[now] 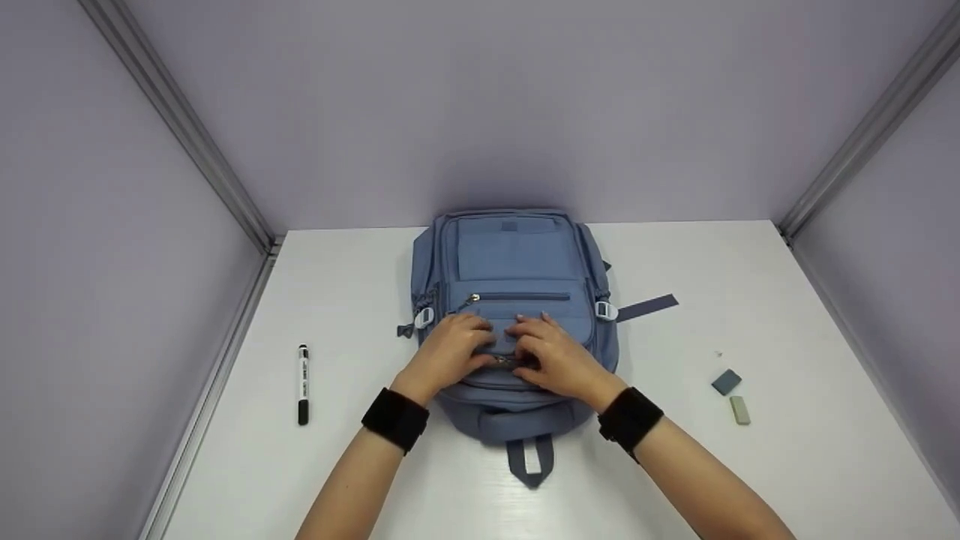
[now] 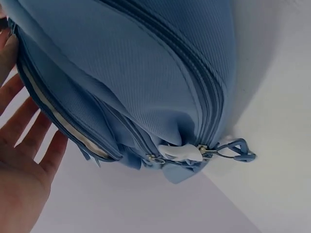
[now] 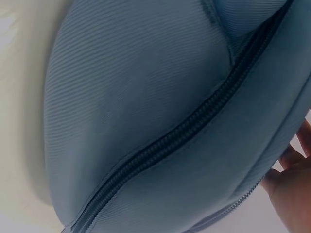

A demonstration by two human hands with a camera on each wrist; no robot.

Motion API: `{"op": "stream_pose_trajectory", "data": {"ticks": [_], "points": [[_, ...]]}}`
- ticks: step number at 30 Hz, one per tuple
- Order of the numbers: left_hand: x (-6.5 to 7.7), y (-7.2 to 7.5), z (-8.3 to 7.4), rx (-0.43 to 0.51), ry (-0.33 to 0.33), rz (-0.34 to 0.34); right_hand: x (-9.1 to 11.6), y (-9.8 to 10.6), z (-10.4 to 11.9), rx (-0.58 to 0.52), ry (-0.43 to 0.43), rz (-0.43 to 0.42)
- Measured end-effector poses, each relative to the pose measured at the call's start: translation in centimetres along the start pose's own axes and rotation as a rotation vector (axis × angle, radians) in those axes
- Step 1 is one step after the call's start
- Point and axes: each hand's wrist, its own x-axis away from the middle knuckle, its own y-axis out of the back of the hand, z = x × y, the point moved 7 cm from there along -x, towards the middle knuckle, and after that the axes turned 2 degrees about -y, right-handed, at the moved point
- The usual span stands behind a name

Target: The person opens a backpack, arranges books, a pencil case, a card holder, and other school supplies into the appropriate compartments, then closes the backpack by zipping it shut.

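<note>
A blue backpack (image 1: 523, 255) lies on its back on the white table, with its carry handle (image 1: 514, 426) toward the person. Both hands are at the front pocket, around its zipper (image 1: 501, 361). The left hand (image 1: 450, 346) rests its outstretched fingers (image 2: 24, 121) on the pocket's outer face, the thumb close to the metal pull. In the left wrist view a pale lining (image 2: 63, 121) shows between the parted zipper edges. Opposite it, the right hand (image 1: 559, 358) has thumb and index finger bent together at the zipper edge (image 3: 245, 196). Its fingertips are partly hidden behind the pocket.
A black-and-white marker (image 1: 303, 384) lies on the left of the table. At the right are a dark blue-grey block (image 1: 726, 382) and a pale green block (image 1: 739, 410). A dark strap (image 1: 649, 307) sticks out from the backpack's right side. Walls (image 1: 510, 112) enclose the table.
</note>
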Motion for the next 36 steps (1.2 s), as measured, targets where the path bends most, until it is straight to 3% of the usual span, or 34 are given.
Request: {"op": "stream_pose_trajectory", "data": {"ticks": [6, 13, 22, 29, 36], "points": [[0.1, 0.1, 0.0, -0.001, -0.043, 0.011, -0.1, -0.1, 0.0, 0.054, 0.006, 0.014], [0.1, -0.2, -0.4, -0.101, -0.089, 0.001, -0.1, -0.2, -0.4, 0.042, -0.029, 0.062], [0.3, -1.3, -0.1, -0.179, -0.061, 0.086, 0.2, 0.2, -1.0, -0.045, -0.071, 0.091], [0.5, -1.5, 0.3, -0.128, -0.052, 0.09, 1.2, 1.3, -2.9, -0.13, -0.176, 0.12], [0.5, -1.7, 0.6, -0.111, -0.029, 0.118, 2.6, 3.3, -5.5, -0.163, -0.261, 0.058]]}}
